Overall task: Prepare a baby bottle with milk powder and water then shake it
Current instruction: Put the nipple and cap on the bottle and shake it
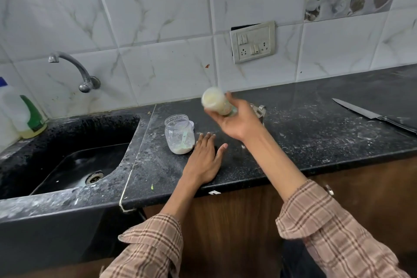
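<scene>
A black speckled stone counter (304,142), dusted with pale powder smears, runs along a wall of white marble-veined tiles (158,7); brown wooden cabinet fronts (237,221) sit under it. At the far left edge stand two plastic bottles: a white jug (9,101), partly cut off, and in front of it a clear bottle with a green label (31,119) and yellowish liquid at its base. Next comes one black sink (74,160) sunk into the counter, with a metal drain, and one curved metal tap (74,70) fixed to the wall above it.

Right of the sink, one clear open jar (179,134) stands upright on the counter, white milk powder at its bottom and a pale green scoop inside. A white lid (191,123) shows just behind it. The left hand (204,160) lies flat on the counter just beside the jar, fingers straight and spread, its grip holding nothing.

The right hand (239,123) is raised above the counter, fingers curled around the one baby bottle (216,101), which is tilted, blurred and filled with creamy liquid. Behind that hand a small metal object (259,109) lies on the counter; what it is cannot be told. One switch-and-socket plate (252,42) is set in the wall above. At the far right lies one large knife (365,111), blade pointing left.
</scene>
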